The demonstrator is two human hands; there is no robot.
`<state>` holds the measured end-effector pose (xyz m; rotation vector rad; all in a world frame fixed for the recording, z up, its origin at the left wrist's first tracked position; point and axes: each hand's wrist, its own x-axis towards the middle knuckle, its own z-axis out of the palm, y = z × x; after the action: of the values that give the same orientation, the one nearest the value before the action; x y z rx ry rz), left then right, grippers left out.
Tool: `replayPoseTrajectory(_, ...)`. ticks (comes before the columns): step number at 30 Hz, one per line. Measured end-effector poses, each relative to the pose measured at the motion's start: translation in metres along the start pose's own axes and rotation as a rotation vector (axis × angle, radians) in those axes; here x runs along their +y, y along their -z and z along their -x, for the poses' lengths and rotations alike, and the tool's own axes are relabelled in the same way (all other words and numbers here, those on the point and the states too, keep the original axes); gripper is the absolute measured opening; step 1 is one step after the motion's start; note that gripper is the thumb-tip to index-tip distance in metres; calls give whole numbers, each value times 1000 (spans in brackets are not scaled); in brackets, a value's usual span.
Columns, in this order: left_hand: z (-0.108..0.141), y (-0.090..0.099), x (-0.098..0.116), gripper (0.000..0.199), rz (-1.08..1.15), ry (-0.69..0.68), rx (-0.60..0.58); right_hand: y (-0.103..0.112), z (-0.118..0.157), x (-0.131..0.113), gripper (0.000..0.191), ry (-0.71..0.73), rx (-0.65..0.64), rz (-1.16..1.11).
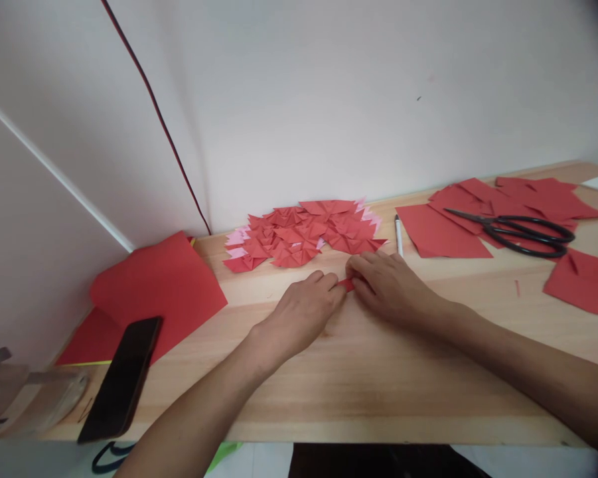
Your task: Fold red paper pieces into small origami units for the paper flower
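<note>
Between my two hands, on the wooden table [378,392], lies a small folded piece of red paper [347,285], mostly covered by my fingers. My left hand [308,302] pinches its left end. My right hand [385,282] grips the other end with bent fingers. Just beyond them, against the wall, sits a pile of folded red paper pieces [303,232], with pink pointed ones showing at its edges. A white pen [399,236] lies past my right hand.
Black-handled scissors [522,232] rest on cut red paper squares [443,232] at right. At left, a black phone [122,378] overlaps large red sheets [179,299], near a clear plastic container [40,398]. A dark cable [152,93] runs down the wall.
</note>
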<state>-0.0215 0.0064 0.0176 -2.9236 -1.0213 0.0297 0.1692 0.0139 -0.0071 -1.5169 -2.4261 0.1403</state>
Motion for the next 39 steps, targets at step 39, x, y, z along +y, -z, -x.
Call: replayPoseTrajectory(39, 1, -2, -20, 29, 161, 75, 7, 2, 27, -16, 25, 285, 179, 429)
